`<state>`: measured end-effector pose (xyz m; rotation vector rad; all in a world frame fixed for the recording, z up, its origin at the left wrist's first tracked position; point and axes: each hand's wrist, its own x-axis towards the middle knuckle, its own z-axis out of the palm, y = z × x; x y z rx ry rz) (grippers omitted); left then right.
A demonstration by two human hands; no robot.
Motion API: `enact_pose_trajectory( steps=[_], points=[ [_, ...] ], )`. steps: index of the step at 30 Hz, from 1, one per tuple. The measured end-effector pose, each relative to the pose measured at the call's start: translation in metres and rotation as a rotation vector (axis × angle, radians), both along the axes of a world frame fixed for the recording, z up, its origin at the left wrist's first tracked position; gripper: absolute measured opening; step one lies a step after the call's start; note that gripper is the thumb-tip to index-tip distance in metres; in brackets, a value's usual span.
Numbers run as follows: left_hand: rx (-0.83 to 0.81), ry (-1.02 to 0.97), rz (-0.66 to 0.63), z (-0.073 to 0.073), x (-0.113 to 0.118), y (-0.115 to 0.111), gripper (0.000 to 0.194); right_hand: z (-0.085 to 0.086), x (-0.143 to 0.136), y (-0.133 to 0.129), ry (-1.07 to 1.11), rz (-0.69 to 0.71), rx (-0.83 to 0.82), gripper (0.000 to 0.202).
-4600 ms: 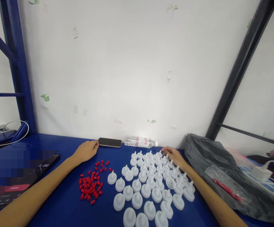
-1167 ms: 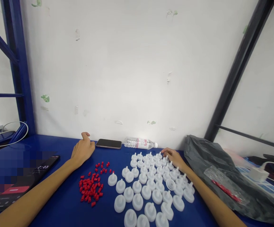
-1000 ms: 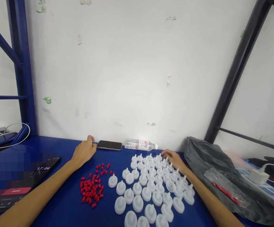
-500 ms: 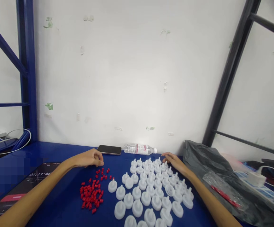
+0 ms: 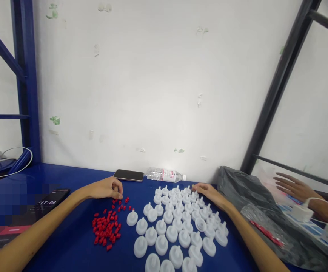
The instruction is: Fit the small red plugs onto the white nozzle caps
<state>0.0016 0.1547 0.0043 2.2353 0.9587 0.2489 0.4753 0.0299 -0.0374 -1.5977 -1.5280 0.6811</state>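
Observation:
Small red caps (image 5: 105, 228) lie in a loose pile on the blue table, a few scattered toward the back. Right of them, many white funnel-shaped pieces (image 5: 172, 233) stand spread out, most with the spout up. My left hand (image 5: 113, 188) is closed, its fingers curled down at the back edge of the scattered red caps; whatever it holds is hidden. My right hand (image 5: 205, 189) is at the back right of the white pieces, fingertips together at a spout; its grip is too small to make out.
A phone (image 5: 128, 175) and a clear bottle (image 5: 166, 175) lie along the wall. A large phone (image 5: 25, 223) lies under my left forearm. Right are a dark plastic bag (image 5: 234, 189), a clear bag with red pieces (image 5: 265, 232), a white charger (image 5: 301, 212) and another person's hand (image 5: 294, 186).
Another person's hand has come into view at the right. The camera view has shifted slightly. My left hand has come a little nearer to the scattered red caps; my right hand is nearly unchanged.

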Motion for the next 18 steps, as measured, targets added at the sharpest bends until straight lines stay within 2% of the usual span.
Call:
enact_pose_trajectory(
  steps=[9, 14, 18],
  points=[
    [-0.022, -0.034, 0.033, -0.001, 0.003, -0.003, 0.019, -0.009, 0.005, 0.012, -0.069, -0.043, -0.002, 0.037],
    [-0.039, -0.045, 0.098, -0.002, 0.003, -0.002, 0.017, -0.012, 0.007, 0.015, -0.014, -0.073, 0.047, 0.049],
    [-0.055, -0.071, 0.159, -0.005, 0.003, -0.001, 0.018, -0.016, 0.012, 0.017, 0.075, -0.173, 0.117, 0.053]
  ],
)
